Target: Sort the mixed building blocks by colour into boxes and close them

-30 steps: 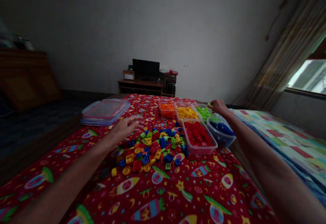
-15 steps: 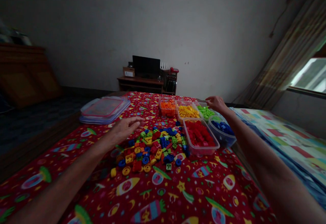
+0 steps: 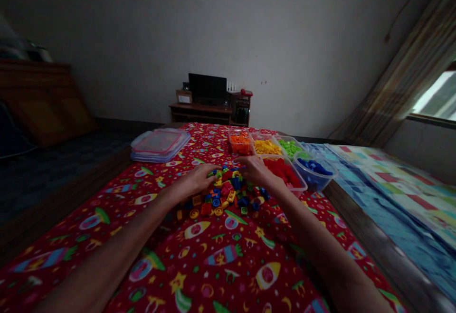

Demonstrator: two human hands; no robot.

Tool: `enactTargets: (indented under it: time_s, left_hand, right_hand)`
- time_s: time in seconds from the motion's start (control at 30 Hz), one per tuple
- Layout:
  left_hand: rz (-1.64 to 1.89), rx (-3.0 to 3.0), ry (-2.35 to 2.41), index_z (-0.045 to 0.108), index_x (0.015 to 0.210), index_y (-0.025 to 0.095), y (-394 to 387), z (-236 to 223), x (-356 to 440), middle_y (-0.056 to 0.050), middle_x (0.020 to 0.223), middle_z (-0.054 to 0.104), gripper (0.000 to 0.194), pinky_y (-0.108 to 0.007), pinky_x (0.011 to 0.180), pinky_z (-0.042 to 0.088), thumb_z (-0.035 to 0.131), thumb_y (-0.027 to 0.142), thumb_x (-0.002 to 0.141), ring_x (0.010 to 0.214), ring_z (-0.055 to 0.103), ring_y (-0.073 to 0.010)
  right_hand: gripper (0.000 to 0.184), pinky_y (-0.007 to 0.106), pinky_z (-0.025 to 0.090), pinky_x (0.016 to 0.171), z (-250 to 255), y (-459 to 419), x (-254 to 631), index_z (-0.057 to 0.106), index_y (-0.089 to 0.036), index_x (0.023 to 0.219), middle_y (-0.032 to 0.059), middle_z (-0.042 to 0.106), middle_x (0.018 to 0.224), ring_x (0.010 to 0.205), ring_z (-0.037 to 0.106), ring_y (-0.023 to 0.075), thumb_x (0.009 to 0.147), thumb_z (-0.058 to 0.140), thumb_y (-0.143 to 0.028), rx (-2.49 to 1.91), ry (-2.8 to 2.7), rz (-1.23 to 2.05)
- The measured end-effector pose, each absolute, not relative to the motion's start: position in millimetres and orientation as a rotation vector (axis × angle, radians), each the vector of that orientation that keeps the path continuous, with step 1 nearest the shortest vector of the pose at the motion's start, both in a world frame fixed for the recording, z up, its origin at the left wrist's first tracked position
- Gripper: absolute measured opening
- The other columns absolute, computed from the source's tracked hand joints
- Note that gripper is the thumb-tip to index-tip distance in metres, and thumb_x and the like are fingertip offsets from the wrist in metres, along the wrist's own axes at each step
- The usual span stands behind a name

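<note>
From above the green tub [image 3: 287, 137], my right hand [image 3: 254, 170] has swung to the brick pile [image 3: 227, 189], at its 2 o'clock edge; left hand [image 3: 200, 179] at 10. Toward 2, 5 tubs [image 3: 301, 189] hold 1 colour each; the pile remains mixed. Either grip's spread I cannot tell.

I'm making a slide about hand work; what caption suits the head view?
Left hand and right hand at a mixed brick pile, beside tubs of single-colour bricks.
</note>
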State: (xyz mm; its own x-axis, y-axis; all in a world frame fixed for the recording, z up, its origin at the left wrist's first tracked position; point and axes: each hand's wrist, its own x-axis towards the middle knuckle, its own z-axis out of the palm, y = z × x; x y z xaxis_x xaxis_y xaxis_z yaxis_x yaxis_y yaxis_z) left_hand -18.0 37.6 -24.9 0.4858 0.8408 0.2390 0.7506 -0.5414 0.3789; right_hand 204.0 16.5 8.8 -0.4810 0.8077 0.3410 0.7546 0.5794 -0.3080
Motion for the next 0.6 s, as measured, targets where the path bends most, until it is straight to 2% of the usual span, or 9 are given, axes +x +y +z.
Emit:
enactTargets:
  time_s: [0.07,0.13,0.27,0.43,0.5,0.6]
  left_hand:
    - [0.624,2.572,1.357,0.055,0.126,0.017,37,-34,-14,-0.009,0.129,0.058,0.05,-0.037,0.103,0.039,0.051,0.024,0.077,0.118,0.052,-0.0245]
    - [0.6,2.609,1.344,0.055,0.125,0.016,37,-41,-13,-0.01,0.129,0.057,0.048,-0.036,0.103,0.039,0.051,0.022,0.078,0.119,0.052,-0.024]
    - [0.521,2.624,1.353,0.062,0.114,0.015,38,-47,-15,-0.011,0.114,0.066,0.036,-0.035,0.096,0.043,0.047,0.02,0.082,0.107,0.059,-0.024]
    - [0.558,2.593,1.386,0.068,0.104,0.019,37,-37,-16,-0.006,0.104,0.07,0.033,-0.029,0.09,0.046,0.053,0.014,0.075,0.098,0.063,-0.022]
    - [0.538,2.571,1.423,0.068,0.103,0.019,36,-33,-15,-0.005,0.104,0.07,0.033,-0.029,0.088,0.047,0.053,0.013,0.074,0.096,0.064,-0.0216]
    - [0.523,2.567,1.45,0.068,0.104,0.018,36,-28,-13,-0.006,0.105,0.07,0.033,-0.03,0.088,0.047,0.054,0.014,0.074,0.098,0.063,-0.0221]
  right_hand:
    - [0.037,0.028,0.042,0.086,0,20,195,0.063,-0.012,0.112,0.014,0.066,0.111,0.104,0.059,0.021,0.077,0.055,-0.007,-1.172,-2.432,0.156]
    - [0.041,0.026,0.042,0.084,-7,25,187,0.062,-0.015,0.114,0.0117,0.065,0.112,0.104,0.058,0.0196,0.075,0.055,-0.005,-1.058,-2.539,0.22]
    - [0.034,0.022,0.041,0.071,-20,30,179,0.065,-0.014,0.107,0.0095,0.069,0.097,0.086,0.061,0.0169,0.076,0.054,-0.006,-1.087,-2.573,0.233]
    - [0.019,0.021,0.032,0.06,-20,27,186,0.068,-0.012,0.089,0.0046,0.066,0.075,0.067,0.054,0.0116,0.078,0.053,-0.01,-1.156,-2.459,0.165]
    - [0.018,0.021,0.03,0.059,-16,24,191,0.068,-0.012,0.088,0.0042,0.065,0.072,0.063,0.051,0.0109,0.079,0.053,-0.01,-1.166,-2.425,0.159]
    - [0.019,0.021,0.031,0.06,-11,20,196,0.068,-0.012,0.093,0.0059,0.067,0.079,0.068,0.053,0.0122,0.081,0.054,-0.014,-1.159,-2.389,0.2]
